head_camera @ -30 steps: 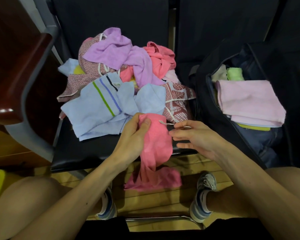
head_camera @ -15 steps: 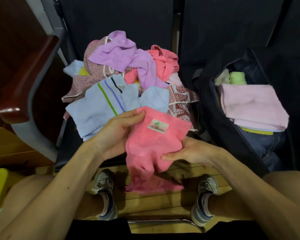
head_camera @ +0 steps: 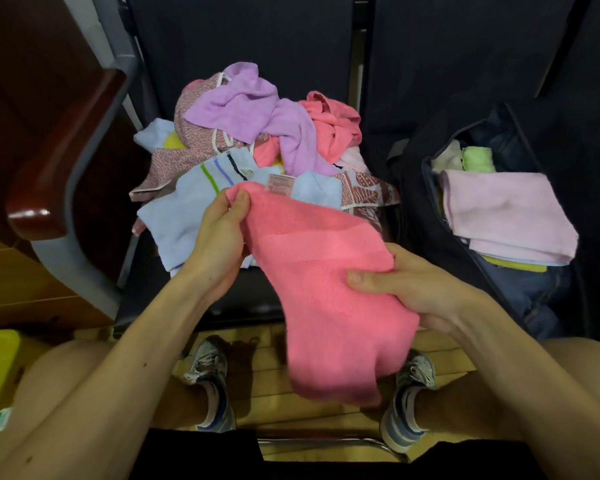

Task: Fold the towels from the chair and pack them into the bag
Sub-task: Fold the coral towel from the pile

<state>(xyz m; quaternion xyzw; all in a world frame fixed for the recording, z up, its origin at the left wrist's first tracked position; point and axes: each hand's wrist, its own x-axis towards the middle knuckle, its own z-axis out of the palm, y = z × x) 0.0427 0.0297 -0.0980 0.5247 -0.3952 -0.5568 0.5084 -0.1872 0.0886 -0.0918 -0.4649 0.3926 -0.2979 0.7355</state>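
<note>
- A seated person holds a pink towel (head_camera: 326,271) up in both hands, in front of a dark chair (head_camera: 257,296) heaped with unfolded towels; the cloth slopes from upper left to lower right, and its loose lower end hangs over the wooden floor (head_camera: 257,386) between two sneakers (head_camera: 208,362).
- The left hand (head_camera: 219,237) pinches the towel's upper corner, its fingers (head_camera: 238,201) curled tight against the thumb; a small label (head_camera: 279,184) shows at the towel's top edge, just beside that grip.
- The right hand (head_camera: 413,289) grips the towel's right edge lower down; the thumb lies on top of the cloth and the other fingers curl beneath it.
- Behind the hands, the pile on the seat holds a purple towel (head_camera: 257,109) draped on top, a coral towel (head_camera: 333,126) bunched to its right, a light blue striped towel (head_camera: 187,209) spread at the front, and a red patterned towel (head_camera: 364,192) at the right edge.
- A dark bag (head_camera: 413,202) stands open on the next seat to the right; a folded pale pink towel (head_camera: 499,206) lies on top of its contents, with a green towel (head_camera: 477,159) tucked behind it.
- A wooden armrest (head_camera: 59,161) curves along the chair's left side.
</note>
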